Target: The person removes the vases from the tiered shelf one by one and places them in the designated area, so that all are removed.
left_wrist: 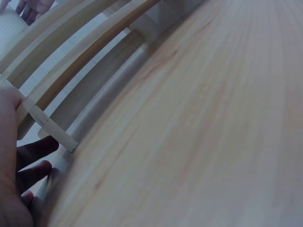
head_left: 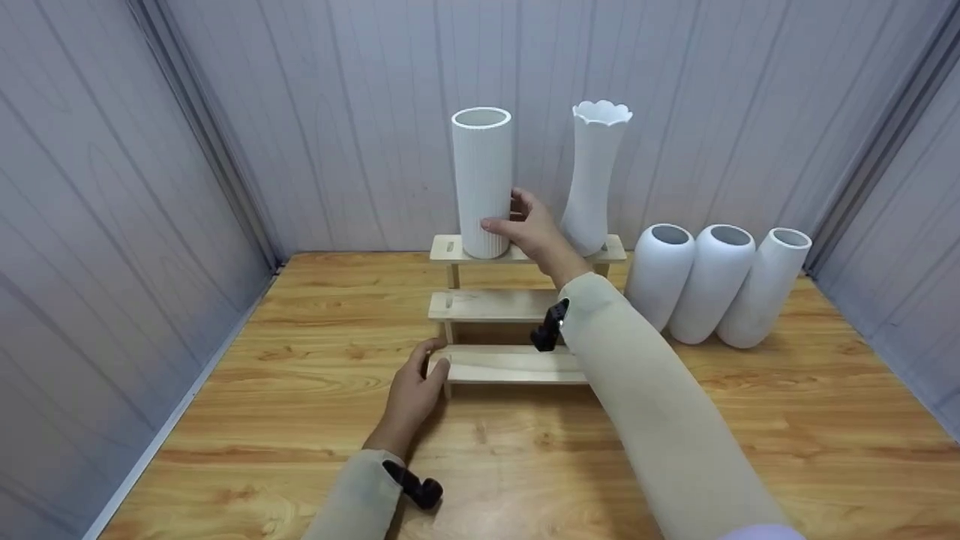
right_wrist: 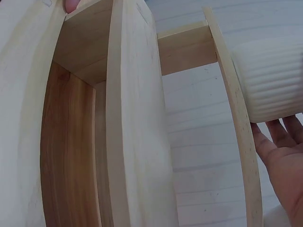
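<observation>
A tall white ribbed vase [head_left: 480, 172] stands upright at the left of the top shelf of a three-step wooden stand [head_left: 495, 304]. My right hand [head_left: 536, 232] holds its lower right side, thumb in front and fingers round the back. In the right wrist view, fingers [right_wrist: 277, 137] touch the ribbed vase [right_wrist: 270, 80] near its base. My left hand [head_left: 412, 390] grips the left end of the stand's lowest step, thumb over the edge. The left wrist view shows its fingers [left_wrist: 35, 153] beside the stand's leg [left_wrist: 54, 130].
A white vase with a scalloped rim [head_left: 596, 172] stands at the right of the top shelf, behind my right wrist. Three smooth white vases [head_left: 712, 285] stand close together on the wooden table [head_left: 300, 420], right of the stand. Panelled walls [head_left: 360, 135] enclose the back and sides.
</observation>
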A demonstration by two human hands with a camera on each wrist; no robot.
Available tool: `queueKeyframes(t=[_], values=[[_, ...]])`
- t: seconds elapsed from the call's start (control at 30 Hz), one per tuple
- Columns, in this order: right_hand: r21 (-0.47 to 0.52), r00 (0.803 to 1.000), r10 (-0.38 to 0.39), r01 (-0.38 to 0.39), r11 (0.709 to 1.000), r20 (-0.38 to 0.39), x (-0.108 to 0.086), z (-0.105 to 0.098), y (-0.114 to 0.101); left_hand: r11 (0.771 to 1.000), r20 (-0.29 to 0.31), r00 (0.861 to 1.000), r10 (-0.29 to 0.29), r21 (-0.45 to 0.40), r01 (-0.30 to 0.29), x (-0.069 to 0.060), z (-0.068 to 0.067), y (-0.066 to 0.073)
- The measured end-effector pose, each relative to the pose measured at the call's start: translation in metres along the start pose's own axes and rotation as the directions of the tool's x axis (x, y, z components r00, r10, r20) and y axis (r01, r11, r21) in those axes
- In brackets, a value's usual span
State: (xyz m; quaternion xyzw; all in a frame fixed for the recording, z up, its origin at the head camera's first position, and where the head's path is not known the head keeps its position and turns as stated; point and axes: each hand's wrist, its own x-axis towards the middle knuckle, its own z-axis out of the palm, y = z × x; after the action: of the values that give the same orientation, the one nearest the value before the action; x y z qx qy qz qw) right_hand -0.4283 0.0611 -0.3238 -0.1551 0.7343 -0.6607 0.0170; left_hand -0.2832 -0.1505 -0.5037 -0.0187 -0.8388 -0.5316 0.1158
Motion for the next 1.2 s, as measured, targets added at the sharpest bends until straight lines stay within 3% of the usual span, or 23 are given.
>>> queueKeyframes(t=[0.53,1.0,1.2], values=[[0.033,1.0,-0.015,0.015,0.999,-0.006,-0.007,0.0,-0.002,1.0,-0.02,1.0,-0.006,0.006,0.006,0.001,-0.001,0.0],[0.107,1.0,-0.02,0.02,0.994,-0.001,-0.014,0.003,-0.002,1.0,0.001,1.0,0.001,-0.005,-0.001,0.001,-0.001,0.0],[0.119,0.999,-0.034,0.032,0.992,0.011,-0.017,0.003,-0.002,1.0,-0.009,1.0,-0.022,-0.006,0.022,0.004,0.001,-0.001]])
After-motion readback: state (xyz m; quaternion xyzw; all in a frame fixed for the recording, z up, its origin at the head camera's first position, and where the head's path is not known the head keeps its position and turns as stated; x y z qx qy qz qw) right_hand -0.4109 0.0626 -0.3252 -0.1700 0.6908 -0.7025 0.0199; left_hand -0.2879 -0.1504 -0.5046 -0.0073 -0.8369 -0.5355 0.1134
